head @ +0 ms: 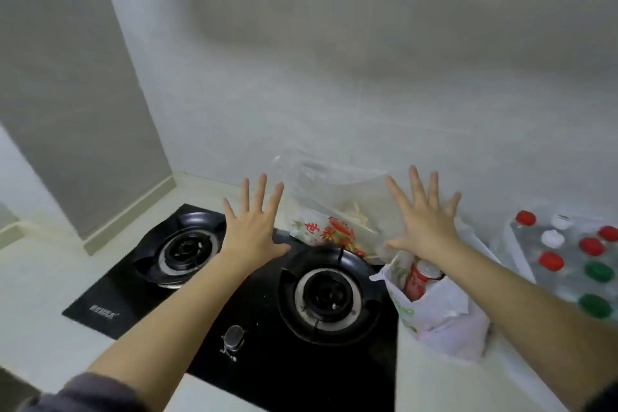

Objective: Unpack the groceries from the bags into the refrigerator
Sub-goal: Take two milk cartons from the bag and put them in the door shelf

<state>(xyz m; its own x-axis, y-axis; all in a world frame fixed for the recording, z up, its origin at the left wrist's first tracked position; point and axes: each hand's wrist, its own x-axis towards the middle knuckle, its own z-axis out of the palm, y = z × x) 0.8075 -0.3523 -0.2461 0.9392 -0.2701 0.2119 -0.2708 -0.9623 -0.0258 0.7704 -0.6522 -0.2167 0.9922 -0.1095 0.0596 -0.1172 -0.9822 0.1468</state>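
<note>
Both my hands are held out above the counter with fingers spread and hold nothing. My left hand (254, 224) hovers over the black gas hob (254, 354). My right hand (424, 217) hovers above a white plastic bag (444, 321) that holds a red-labelled bottle (418, 278). Behind the hob lies a clear plastic bag (337, 197) with a red-printed packet (321, 231) inside. At the right stands a wrapped pack of bottles (575, 257) with red, white and green caps. No refrigerator is in view.
The hob has two burners, one on the left (184, 249) and one on the right (329, 294), plus a knob (234, 334) near its front. A pale counter (43, 294) surrounds it. A grey wall (368, 60) runs behind, with a column at the left.
</note>
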